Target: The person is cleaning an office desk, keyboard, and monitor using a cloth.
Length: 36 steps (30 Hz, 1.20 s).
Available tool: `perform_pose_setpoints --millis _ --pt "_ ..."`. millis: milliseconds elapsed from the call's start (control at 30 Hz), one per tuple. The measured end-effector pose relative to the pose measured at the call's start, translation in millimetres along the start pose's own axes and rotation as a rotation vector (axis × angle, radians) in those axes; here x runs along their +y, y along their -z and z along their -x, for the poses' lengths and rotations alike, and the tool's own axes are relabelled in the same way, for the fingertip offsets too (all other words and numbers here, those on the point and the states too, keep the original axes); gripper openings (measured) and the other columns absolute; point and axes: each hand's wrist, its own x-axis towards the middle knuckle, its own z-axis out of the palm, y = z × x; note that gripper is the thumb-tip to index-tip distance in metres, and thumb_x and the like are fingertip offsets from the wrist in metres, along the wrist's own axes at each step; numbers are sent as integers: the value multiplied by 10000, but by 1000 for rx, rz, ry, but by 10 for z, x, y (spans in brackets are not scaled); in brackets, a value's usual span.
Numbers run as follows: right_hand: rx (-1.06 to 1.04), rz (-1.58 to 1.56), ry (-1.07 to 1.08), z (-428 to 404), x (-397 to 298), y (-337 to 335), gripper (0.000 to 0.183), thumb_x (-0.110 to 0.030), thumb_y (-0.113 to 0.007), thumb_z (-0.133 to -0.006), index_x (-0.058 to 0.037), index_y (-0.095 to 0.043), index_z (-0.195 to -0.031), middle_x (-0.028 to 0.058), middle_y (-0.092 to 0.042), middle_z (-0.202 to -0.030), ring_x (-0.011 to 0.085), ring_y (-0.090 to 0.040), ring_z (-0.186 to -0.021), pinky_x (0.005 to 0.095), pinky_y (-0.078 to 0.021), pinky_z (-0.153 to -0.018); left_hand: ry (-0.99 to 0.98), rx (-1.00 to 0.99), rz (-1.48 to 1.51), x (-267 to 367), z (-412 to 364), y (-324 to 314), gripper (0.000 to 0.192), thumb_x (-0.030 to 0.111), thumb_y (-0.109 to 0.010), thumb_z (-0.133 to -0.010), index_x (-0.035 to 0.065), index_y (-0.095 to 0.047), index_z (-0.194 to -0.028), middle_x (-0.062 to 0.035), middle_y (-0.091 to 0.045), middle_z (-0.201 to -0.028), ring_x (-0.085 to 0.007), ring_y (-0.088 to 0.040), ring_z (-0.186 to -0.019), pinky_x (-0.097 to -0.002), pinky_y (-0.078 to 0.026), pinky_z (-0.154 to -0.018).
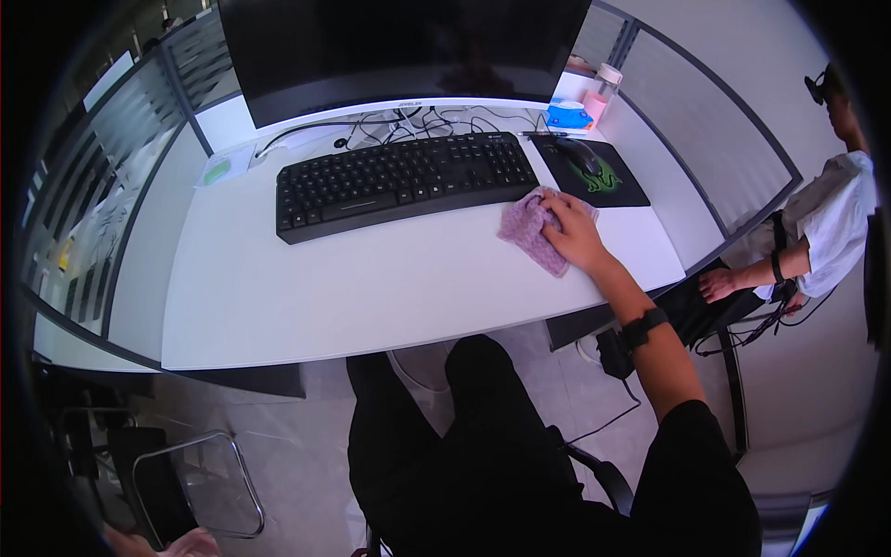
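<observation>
My right hand presses a crumpled pinkish-purple cloth onto the white desk, fingers curled into its folds. The cloth lies at the near right corner of a black keyboard and laps against the lower left edge of a black mouse pad with a green design. On that pad rests a dark computer mouse. I cannot make out my left hand in view.
Behind the keyboard stand a monitor and tangled cables. A blue tissue pack and pink bottle stand back right. Partitions flank the desk. Another person stands right; skin and pink fabric show lower left.
</observation>
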Motion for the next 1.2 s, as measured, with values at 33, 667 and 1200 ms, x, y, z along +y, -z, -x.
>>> perform_pose_setpoints --millis 33,667,1200 --pt "-1 10 17 8 -14 9 322 -122 -622 -779 -67 -587 -1094 166 -561 -1327 387 -475 -1224 430 -397 -1032 4 1 -6 -11 0 -13 350 228 -705 -771 151 -617 -1101 -185 -699 -798 -374 -687 -745 -482 -535 -655" --pt "-180 -34 434 -653 -2257 -1355 493 -322 -597 -834 21 -517 -1179 250 -478 -1358 378 -439 -1223 508 -298 -1013 -26 39 1 50 21 -81 347 245 -709 -778 157 -626 -1103 -199 -692 -782 -393 -681 -740 -488 -532 -637" --pt "-320 55 263 471 -1594 -110 466 -235 -553 -910 -49 -528 -1336 180 -428 -1461 411 -396 -1328 493 -273 -1131 48 -20 -6 -83 9 -38 384 277 -726 -780 169 -599 -1126 -192 -693 -791 -394 -679 -750 -492 -531 -650"
